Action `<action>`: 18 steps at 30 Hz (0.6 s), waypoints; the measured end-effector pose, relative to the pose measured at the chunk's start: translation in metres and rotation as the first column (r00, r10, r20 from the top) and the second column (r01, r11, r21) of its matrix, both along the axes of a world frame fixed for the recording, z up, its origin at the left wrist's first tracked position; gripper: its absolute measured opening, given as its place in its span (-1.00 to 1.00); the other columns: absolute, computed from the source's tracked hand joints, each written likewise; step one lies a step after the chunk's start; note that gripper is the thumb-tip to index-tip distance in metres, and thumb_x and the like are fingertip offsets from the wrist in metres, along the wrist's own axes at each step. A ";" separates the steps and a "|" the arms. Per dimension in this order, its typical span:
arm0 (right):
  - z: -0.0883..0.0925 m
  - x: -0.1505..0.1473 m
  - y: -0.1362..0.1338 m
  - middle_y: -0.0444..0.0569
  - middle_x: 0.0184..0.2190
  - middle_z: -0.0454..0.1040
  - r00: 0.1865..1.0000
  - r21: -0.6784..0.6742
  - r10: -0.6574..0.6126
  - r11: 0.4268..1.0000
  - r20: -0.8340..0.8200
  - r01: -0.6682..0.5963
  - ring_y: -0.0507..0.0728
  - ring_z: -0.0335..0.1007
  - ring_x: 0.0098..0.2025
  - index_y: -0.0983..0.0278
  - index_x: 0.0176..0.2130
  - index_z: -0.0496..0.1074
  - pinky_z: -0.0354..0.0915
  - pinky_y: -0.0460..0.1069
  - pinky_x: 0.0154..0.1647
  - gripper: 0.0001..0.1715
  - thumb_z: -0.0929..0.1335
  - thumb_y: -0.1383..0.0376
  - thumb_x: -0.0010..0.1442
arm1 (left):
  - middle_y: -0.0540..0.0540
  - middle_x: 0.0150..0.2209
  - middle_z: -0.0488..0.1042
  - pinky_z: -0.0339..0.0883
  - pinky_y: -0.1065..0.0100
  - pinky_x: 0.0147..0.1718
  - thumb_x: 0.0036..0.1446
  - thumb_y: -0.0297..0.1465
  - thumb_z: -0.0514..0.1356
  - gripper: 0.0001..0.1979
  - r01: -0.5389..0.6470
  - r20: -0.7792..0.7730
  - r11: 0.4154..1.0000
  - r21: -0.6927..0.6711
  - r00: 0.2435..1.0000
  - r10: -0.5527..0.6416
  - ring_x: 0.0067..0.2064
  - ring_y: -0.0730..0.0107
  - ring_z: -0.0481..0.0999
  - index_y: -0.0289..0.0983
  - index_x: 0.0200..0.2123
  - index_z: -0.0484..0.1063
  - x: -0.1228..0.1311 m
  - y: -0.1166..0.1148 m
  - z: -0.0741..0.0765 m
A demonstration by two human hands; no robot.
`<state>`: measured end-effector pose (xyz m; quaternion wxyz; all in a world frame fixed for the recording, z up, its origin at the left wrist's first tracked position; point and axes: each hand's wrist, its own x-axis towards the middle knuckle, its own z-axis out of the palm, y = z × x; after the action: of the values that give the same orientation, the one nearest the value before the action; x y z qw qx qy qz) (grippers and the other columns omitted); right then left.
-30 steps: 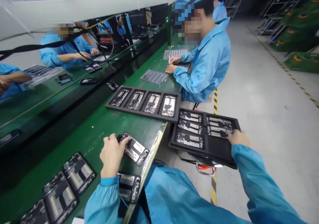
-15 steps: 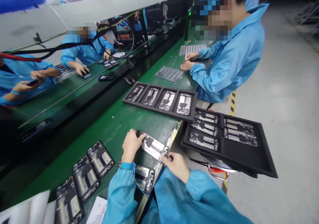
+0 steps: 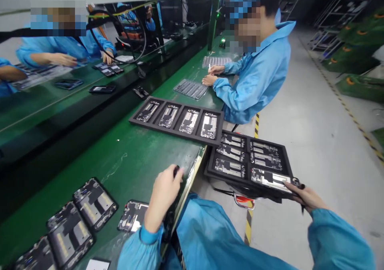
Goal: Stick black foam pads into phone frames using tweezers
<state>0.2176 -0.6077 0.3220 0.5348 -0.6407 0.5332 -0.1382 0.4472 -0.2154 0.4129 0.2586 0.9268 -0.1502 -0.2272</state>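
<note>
My right hand [image 3: 310, 197] grips the end of a phone mid-frame [image 3: 270, 179] with silver metal and black film. The frame lies at the lower right compartment of a black foam tray [image 3: 251, 174], beside the bench. My left hand [image 3: 164, 194] hovers over the bench edge, fingers loosely curled, with nothing visible in it; a black covering shows at a fingertip. Below its wrist a phone mid-frame [image 3: 130, 216] lies on the green bench, partly hidden by my sleeve. Several more phone mid-frames [image 3: 95, 204] lie in a row to the left.
Another black tray [image 3: 177, 133] with phone frames sits across the bench, overlapping the side tray's corner. Beyond it lies a clear plastic tray [image 3: 191, 89]. A co-worker [image 3: 255, 78] in blue works at the far right side. A dark divider runs along the left, with people behind.
My right hand has carried the phone mid-frame from the bench edge to the side tray at right. My left hand has let go of it. The view has turned rightward.
</note>
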 end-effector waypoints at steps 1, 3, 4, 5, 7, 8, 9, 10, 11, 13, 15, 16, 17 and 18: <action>-0.005 -0.007 -0.010 -0.18 -0.77 0.14 0.998 -0.011 0.028 1.000 -0.064 -0.028 0.03 0.05 -0.74 0.16 -0.61 0.25 0.01 -0.04 -0.83 -0.43 0.57 -0.10 -0.22 | -0.12 -0.30 0.62 0.22 0.34 -0.32 0.38 -0.21 0.00 -0.72 0.042 -0.010 0.999 -0.012 0.999 -0.042 -0.24 0.18 0.60 -0.17 -0.30 0.40 -0.010 -0.010 0.001; -0.019 -0.015 -0.021 -0.18 -0.79 0.10 0.977 -0.001 0.111 0.994 -0.181 -0.113 0.06 0.05 -0.74 0.12 -0.64 0.17 0.07 0.00 -0.79 -0.39 0.51 -0.15 -0.14 | -0.13 -0.25 0.62 0.23 0.34 -0.28 0.37 -0.23 0.04 -0.76 0.135 -0.041 0.990 -0.043 0.990 -0.136 -0.17 0.15 0.60 -0.15 -0.27 0.43 -0.034 -0.031 0.000; -0.027 -0.016 -0.024 -0.16 -0.80 0.11 0.963 -0.006 0.142 0.989 -0.228 -0.147 0.08 0.08 -0.73 0.11 -0.65 0.14 0.12 0.02 -0.75 -0.38 0.48 -0.18 -0.10 | -0.13 -0.22 0.62 0.24 0.33 -0.27 0.37 -0.24 0.06 -0.78 0.174 -0.062 0.983 -0.058 0.982 -0.178 -0.14 0.14 0.61 -0.15 -0.26 0.45 -0.046 -0.041 -0.004; -0.033 -0.016 -0.028 -0.14 -0.79 0.13 0.946 -0.011 0.170 0.984 -0.277 -0.180 0.10 0.13 -0.72 0.11 -0.66 0.12 0.17 0.04 -0.71 -0.38 0.45 -0.20 -0.07 | -0.12 -0.20 0.62 0.26 0.33 -0.24 0.36 -0.25 0.08 -0.80 0.202 -0.083 0.977 -0.068 0.975 -0.207 -0.12 0.13 0.61 -0.14 -0.25 0.46 -0.058 -0.051 -0.011; -0.041 -0.013 -0.038 -0.07 -0.78 0.22 0.892 -0.022 0.218 0.969 -0.395 -0.246 0.17 0.24 -0.68 0.11 -0.68 0.15 0.28 0.10 -0.61 -0.38 0.43 -0.23 -0.06 | -0.14 -0.19 0.62 0.30 0.29 -0.19 0.34 -0.29 0.11 -0.83 0.206 -0.125 0.976 -0.065 0.969 -0.213 -0.09 0.09 0.61 -0.15 -0.21 0.49 -0.077 -0.068 -0.030; -0.043 -0.011 -0.046 -0.02 -0.77 0.26 0.857 -0.028 0.233 0.961 -0.459 -0.276 0.22 0.31 -0.65 0.12 -0.69 0.18 0.32 0.14 -0.55 -0.38 0.44 -0.23 -0.10 | -0.17 -0.18 0.61 0.32 0.26 -0.17 0.34 -0.30 0.11 -0.83 0.182 -0.142 0.982 -0.053 0.972 -0.188 -0.08 0.07 0.60 -0.17 -0.18 0.50 -0.083 -0.076 -0.042; -0.044 -0.010 -0.054 0.04 -0.76 0.30 0.820 -0.038 0.239 0.953 -0.520 -0.301 0.29 0.38 -0.61 0.13 -0.71 0.21 0.35 0.19 -0.47 -0.38 0.48 -0.21 -0.15 | -0.20 -0.16 0.60 0.34 0.22 -0.15 0.36 -0.30 0.09 -0.80 0.144 -0.155 0.989 -0.038 0.977 -0.148 -0.08 0.05 0.60 -0.20 -0.14 0.50 -0.086 -0.084 -0.055; -0.043 -0.008 -0.064 0.11 -0.73 0.34 0.778 -0.063 0.229 0.943 -0.584 -0.326 0.38 0.45 -0.53 0.14 -0.72 0.23 0.37 0.24 -0.39 -0.39 0.50 -0.20 -0.19 | -0.24 -0.11 0.58 0.37 0.17 -0.13 0.38 -0.30 0.06 -0.76 0.093 -0.161 0.995 -0.023 0.982 -0.095 -0.08 0.05 0.60 -0.24 -0.07 0.49 -0.086 -0.092 -0.068; -0.043 -0.008 -0.075 0.19 -0.69 0.40 0.733 -0.107 0.202 0.930 -0.649 -0.351 0.47 0.50 -0.44 0.15 -0.71 0.26 0.38 0.28 -0.31 -0.40 0.51 -0.20 -0.20 | -0.26 -0.04 0.54 0.39 0.13 -0.10 0.40 -0.28 0.03 -0.71 0.037 -0.159 0.999 -0.017 0.986 -0.039 -0.07 0.08 0.59 -0.26 0.00 0.46 -0.083 -0.100 -0.081; -0.044 -0.007 -0.094 0.36 -0.52 0.51 0.656 -0.218 0.108 0.892 -0.747 -0.395 0.60 0.54 -0.20 0.19 -0.63 0.37 0.38 0.34 -0.16 -0.42 0.47 -0.22 -0.15 | -0.23 0.11 0.45 0.42 0.05 -0.02 0.40 -0.25 0.07 -0.65 -0.061 -0.146 0.997 -0.038 0.988 0.055 -0.01 0.15 0.54 -0.25 0.15 0.37 -0.071 -0.117 -0.103; -0.050 -0.007 -0.107 0.44 -0.34 0.58 0.631 -0.282 0.050 0.865 -0.775 -0.415 0.61 0.51 -0.04 0.25 -0.49 0.48 0.39 0.32 -0.05 -0.41 0.41 -0.22 -0.07 | -0.21 0.18 0.39 0.42 0.01 0.04 0.36 -0.23 0.15 -0.59 -0.120 -0.140 0.989 -0.086 0.984 0.107 0.06 0.15 0.49 -0.21 0.20 0.33 -0.055 -0.135 -0.120; -0.055 -0.007 -0.110 0.44 -0.31 0.59 0.636 -0.281 0.055 0.865 -0.769 -0.415 0.59 0.52 -0.02 0.27 -0.44 0.51 0.40 0.30 -0.04 -0.41 0.40 -0.21 -0.05 | -0.20 0.18 0.39 0.41 -0.01 0.05 0.34 -0.23 0.18 -0.59 -0.142 -0.145 0.984 -0.107 0.981 0.126 0.08 0.14 0.48 -0.22 0.19 0.34 -0.046 -0.144 -0.126; -0.061 -0.007 -0.112 0.41 -0.32 0.60 0.651 -0.262 0.078 0.874 -0.755 -0.410 0.56 0.54 -0.03 0.27 -0.42 0.53 0.43 0.27 -0.04 -0.43 0.39 -0.18 -0.04 | -0.21 0.17 0.40 0.42 -0.01 0.05 0.33 -0.23 0.19 -0.59 -0.164 -0.157 0.979 -0.121 0.977 0.144 0.09 0.13 0.48 -0.22 0.18 0.35 -0.039 -0.151 -0.131; -0.067 -0.006 -0.112 0.35 -0.36 0.61 0.663 -0.238 0.107 0.881 -0.741 -0.409 0.53 0.57 -0.07 0.25 -0.42 0.54 0.45 0.24 -0.06 -0.46 0.39 -0.16 -0.04 | -0.21 0.15 0.41 0.42 0.00 0.04 0.33 -0.23 0.20 -0.60 -0.185 -0.174 0.974 -0.129 0.971 0.161 0.08 0.13 0.48 -0.23 0.16 0.37 -0.032 -0.158 -0.135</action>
<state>0.2115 -0.7195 0.2554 0.1659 -0.8059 0.5602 0.0957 0.4150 -0.3733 0.2775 0.3550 0.8936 -0.0631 -0.2672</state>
